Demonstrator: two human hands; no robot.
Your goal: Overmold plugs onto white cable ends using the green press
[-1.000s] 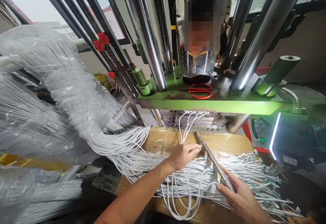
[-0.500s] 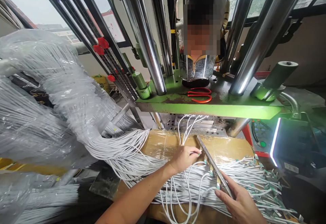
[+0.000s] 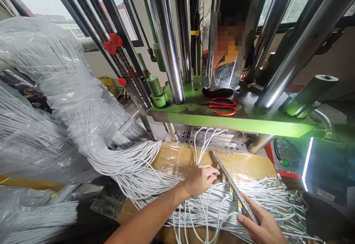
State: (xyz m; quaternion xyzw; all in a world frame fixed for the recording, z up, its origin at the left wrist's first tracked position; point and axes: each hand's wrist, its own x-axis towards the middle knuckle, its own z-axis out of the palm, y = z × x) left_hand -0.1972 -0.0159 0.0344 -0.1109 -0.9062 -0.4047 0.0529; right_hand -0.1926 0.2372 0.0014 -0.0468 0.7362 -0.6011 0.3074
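My right hand point(image 3: 262, 222) grips the lower end of a narrow metal bar point(image 3: 231, 183), held at a slant over the cables, thumb on the near side. Several cable ends with small green and brass-coloured connectors point(image 3: 231, 192) sit along the bar's left edge, and their white cables point(image 3: 206, 214) loop down below it. My left hand point(image 3: 199, 180) is closed in a pinch on a cable connector point(image 3: 215, 176) at the upper part of the bar. The fingers partly hide this connector; I cannot tell whether it is seated in the bar.
White cables point(image 3: 133, 159) spread over a tape-covered cardboard sheet point(image 3: 177, 159). Behind it stands a green press plate point(image 3: 188, 107) with red-handled scissors point(image 3: 224, 105) on top. Several cables run into the press beneath. Plastic-wrapped cable bundles point(image 3: 69, 77) hang at left. A person is behind the press.
The view has shifted slightly. My left fingers have stayed at the upper part of the bar, curled a little differently around the connector. My right hand keeps its grip on the bar.
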